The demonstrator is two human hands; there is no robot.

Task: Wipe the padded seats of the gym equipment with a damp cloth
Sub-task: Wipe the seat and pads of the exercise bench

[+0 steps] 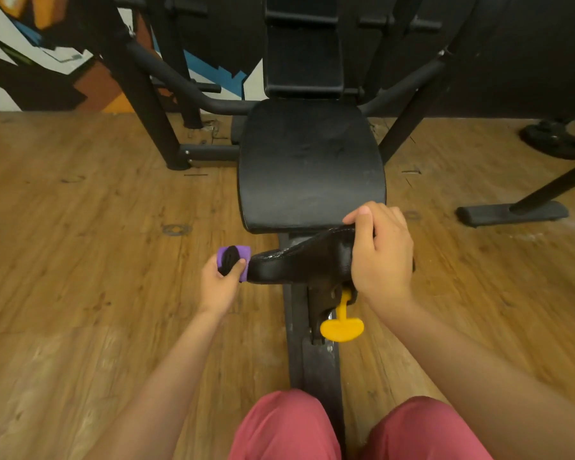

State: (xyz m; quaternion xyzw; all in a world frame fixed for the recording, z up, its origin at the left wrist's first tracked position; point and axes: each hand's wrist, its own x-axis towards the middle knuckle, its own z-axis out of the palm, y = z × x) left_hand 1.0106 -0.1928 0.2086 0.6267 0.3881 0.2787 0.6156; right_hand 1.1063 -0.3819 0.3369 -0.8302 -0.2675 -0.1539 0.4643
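Wood-plank flooring [80, 227] carries a black gym machine [140, 104] whose small front pad [306, 260], glossy and tilted, sits just before the wide padded seat [309, 167] in the middle of the view. The left hand [221, 283] has its fingers curled round a purple cloth [243, 257] held against the pad's left end, while the right hand [379, 254] clamps fingers and thumb over the pad's right end. Below the pad a yellow adjustment handle [342, 327] sticks out beside the rail [312, 366]; beyond the seat rises the backrest [304, 61], and a weight plate [553, 142] lies on the floor at far right.
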